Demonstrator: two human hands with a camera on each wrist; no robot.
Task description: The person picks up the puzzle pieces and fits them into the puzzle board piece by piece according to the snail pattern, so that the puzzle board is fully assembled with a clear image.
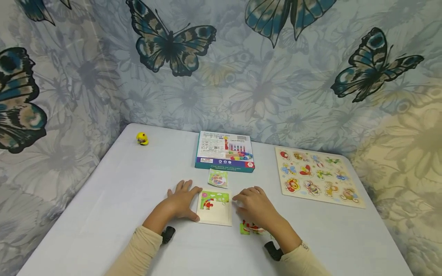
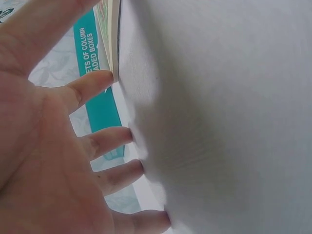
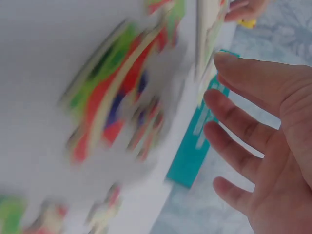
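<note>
The left hand (image 1: 178,203), fingers spread, should brace the jigsaw tray (image 1: 214,216); the right hand (image 1: 258,207), relaxed, seemingly empty, should edge-pinch the puzzle pieces (image 1: 253,229) beside it.

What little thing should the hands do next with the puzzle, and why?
Maybe the right hand could pick up one of the loose, flat red and green puzzle pieces: it looks empty, they lie close by, and the square, pale wooden board, touched by the left hand, has a bare lower half.
</note>
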